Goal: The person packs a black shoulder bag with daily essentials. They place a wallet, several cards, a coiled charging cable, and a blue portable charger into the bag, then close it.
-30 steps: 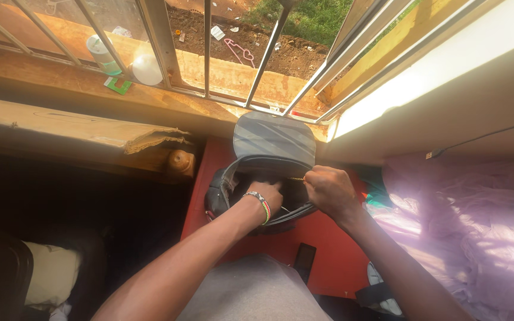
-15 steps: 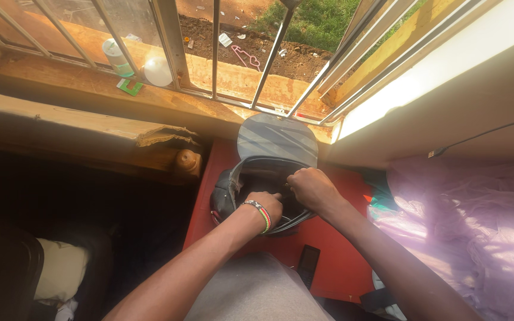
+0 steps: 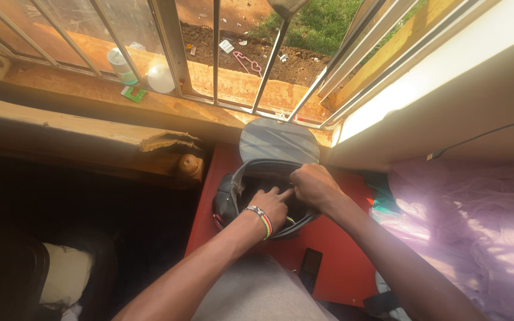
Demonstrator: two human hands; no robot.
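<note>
A black bag [image 3: 228, 199] stands on a red surface [image 3: 340, 249] under the window, its grey flap [image 3: 278, 141] thrown back against the sill. Both my hands are in its mouth. My left hand [image 3: 272, 205], with a beaded bracelet on the wrist, lies over the near rim with its fingers stretched toward the right hand, touching it. My right hand [image 3: 313, 185] is clenched in a fist over the opening at the bag's right side. Whatever its fingers enclose is hidden.
A dark phone [image 3: 310, 268] lies on the red surface near my lap. Pink gauzy fabric [image 3: 465, 226] fills the right. A wooden post knob [image 3: 190, 166] is left of the bag. A can [image 3: 120, 64] and a white round object [image 3: 160, 78] stand on the barred window sill.
My right hand, which pinched a thin yellowish stick at the bag's rim, has moved left over the opening and the stick is out of sight. My left fingers have stretched out.
</note>
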